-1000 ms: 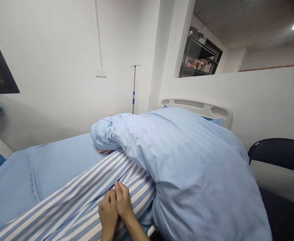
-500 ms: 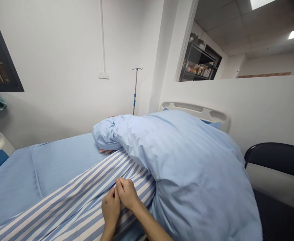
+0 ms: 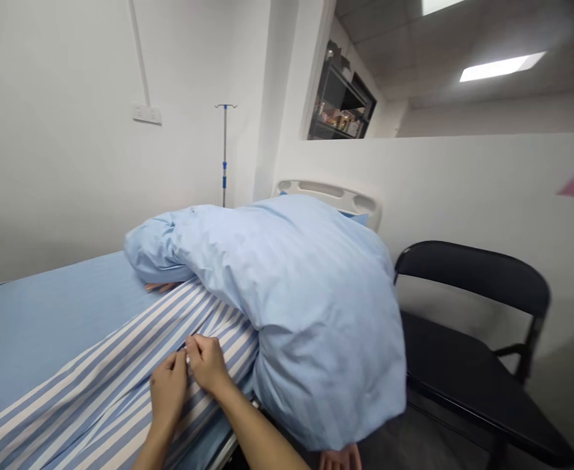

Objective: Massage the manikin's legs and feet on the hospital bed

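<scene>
A blue-and-white striped garment [image 3: 120, 385] covers a figure lying on the bed, most of it hidden under a bunched light-blue quilt [image 3: 306, 281]. My left hand [image 3: 168, 385] is closed over the garment, its fingertips pinched on the cloth. Right beside it, my right hand [image 3: 207, 362] is also closed, with thumb and finger pinching at the same spot. What lies exactly between the fingertips is partly hidden. Fingers of the lying figure's hand [image 3: 162, 286] show under the quilt's left end, and another hand [image 3: 340, 457] hangs below its lower edge.
The bed's blue sheet [image 3: 72, 294] stretches to the left, and its pale headboard [image 3: 326, 188] rises behind the quilt. A black folding chair [image 3: 463, 359] stands close on the right. An IV pole [image 3: 225, 143] is by the wall beyond the bed.
The view has swung to the right, so the scene sits further left and more of the chair shows. Both hands keep their closed pose over the striped garment.
</scene>
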`<state>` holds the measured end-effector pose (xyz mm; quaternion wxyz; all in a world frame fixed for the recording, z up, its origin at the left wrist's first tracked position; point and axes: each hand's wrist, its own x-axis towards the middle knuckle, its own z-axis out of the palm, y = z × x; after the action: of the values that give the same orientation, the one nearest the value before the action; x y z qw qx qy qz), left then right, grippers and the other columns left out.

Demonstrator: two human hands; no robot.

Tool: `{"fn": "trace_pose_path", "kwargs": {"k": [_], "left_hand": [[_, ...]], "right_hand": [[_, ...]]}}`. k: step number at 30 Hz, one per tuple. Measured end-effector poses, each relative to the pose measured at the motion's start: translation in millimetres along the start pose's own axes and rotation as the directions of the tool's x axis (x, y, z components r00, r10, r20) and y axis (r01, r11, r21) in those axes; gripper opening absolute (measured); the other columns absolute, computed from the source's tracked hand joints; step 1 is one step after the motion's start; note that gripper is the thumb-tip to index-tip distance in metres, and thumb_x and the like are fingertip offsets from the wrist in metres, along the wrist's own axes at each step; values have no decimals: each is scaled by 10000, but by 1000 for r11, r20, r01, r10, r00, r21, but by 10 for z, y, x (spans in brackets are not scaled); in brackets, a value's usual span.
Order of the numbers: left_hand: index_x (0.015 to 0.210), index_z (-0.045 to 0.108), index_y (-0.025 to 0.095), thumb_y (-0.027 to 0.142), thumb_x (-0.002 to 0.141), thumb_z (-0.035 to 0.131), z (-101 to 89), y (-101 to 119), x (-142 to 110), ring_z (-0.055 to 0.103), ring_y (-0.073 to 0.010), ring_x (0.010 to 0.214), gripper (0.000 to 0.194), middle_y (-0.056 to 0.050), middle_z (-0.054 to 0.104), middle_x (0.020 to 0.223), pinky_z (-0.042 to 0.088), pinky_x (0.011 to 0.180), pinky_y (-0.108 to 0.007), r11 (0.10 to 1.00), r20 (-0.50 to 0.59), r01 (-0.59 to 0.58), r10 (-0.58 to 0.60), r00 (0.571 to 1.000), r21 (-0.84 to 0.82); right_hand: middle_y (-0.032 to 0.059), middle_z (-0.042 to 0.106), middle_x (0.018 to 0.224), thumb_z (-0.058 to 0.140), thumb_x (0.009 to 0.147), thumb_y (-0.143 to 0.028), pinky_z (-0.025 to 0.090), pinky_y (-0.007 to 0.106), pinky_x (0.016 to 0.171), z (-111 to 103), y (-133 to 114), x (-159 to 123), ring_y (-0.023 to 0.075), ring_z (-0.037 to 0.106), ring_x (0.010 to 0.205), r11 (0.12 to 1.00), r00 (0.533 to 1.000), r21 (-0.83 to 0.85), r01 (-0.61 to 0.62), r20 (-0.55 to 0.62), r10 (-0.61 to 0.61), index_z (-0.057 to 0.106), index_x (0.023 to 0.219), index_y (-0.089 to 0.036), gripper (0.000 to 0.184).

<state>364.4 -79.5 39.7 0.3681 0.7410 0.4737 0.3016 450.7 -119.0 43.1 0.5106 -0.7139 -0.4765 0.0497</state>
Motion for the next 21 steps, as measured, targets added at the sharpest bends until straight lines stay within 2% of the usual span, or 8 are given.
{"fn": "trace_pose_path", "kwargs": {"k": [2, 4, 7, 10, 14, 16, 21], "left_hand": [[510, 474, 187, 423, 741, 425, 4, 90, 49, 423, -133, 523, 334, 25, 463, 464, 309, 527, -238, 983, 67, 54, -43, 997, -175], [515, 457, 185, 442, 718, 465, 22, 181, 96, 396, -122, 506, 328, 36, 428, 462, 312, 505, -237, 930, 110, 108, -74, 991, -351], [521, 443, 185, 435, 700, 506, 66, 249, 147, 382, -111, 500, 314, 44, 408, 469, 318, 501, -235, 887, 71, 103, -80, 994, -450], [535, 479, 184, 437, 739, 461, 127, 198, 155, 415, -128, 517, 325, 27, 449, 474, 324, 520, -245, 960, 29, 56, -50, 998, -275], [639, 554, 190, 421, 814, 334, 223, 65, 123, 505, -163, 604, 363, -31, 584, 599, 338, 575, -263, 995, 26, -103, 102, 994, 9], [681, 569, 192, 415, 831, 300, 253, 29, 113, 531, -166, 627, 381, -48, 614, 646, 344, 590, -262, 990, 13, -128, 127, 992, 53], [707, 583, 199, 410, 829, 307, 226, 29, 107, 559, -166, 637, 368, -53, 639, 669, 355, 592, -252, 992, 14, -123, 123, 992, 33]], "right_hand": [[-26, 455, 491, 302, 904, -382, 255, 216, 505, -10, 10, 10, 85, 412, 490, 998, 999, 66, -24, -20, 25, 465, 553, -173, 439], [-26, 464, 489, 282, 910, -388, 278, 206, 506, -10, 29, 23, 86, 428, 491, 985, 998, 165, -56, -29, 61, 459, 555, -176, 450], [-26, 473, 492, 251, 917, -398, 311, 201, 523, -6, 53, 39, 90, 447, 502, 956, 996, 285, -74, -24, 85, 463, 562, -179, 468], [-38, 422, 485, 286, 904, -405, 291, 206, 504, -8, 60, 44, 88, 404, 487, 961, 995, 268, -62, -56, 79, 442, 541, -180, 455], [-52, 332, 476, 308, 890, -391, 243, 215, 472, -9, 62, 38, 81, 338, 469, 974, 991, 219, -60, -104, 85, 379, 523, -182, 428], [-52, 330, 481, 308, 889, -377, 239, 217, 472, 2, 67, 35, 80, 332, 472, 976, 991, 210, -60, -108, 84, 364, 527, -182, 415], [-53, 329, 475, 314, 884, -340, 221, 218, 471, 33, 56, 45, 78, 333, 470, 987, 994, 156, -49, -94, 64, 344, 520, -181, 399]]}}
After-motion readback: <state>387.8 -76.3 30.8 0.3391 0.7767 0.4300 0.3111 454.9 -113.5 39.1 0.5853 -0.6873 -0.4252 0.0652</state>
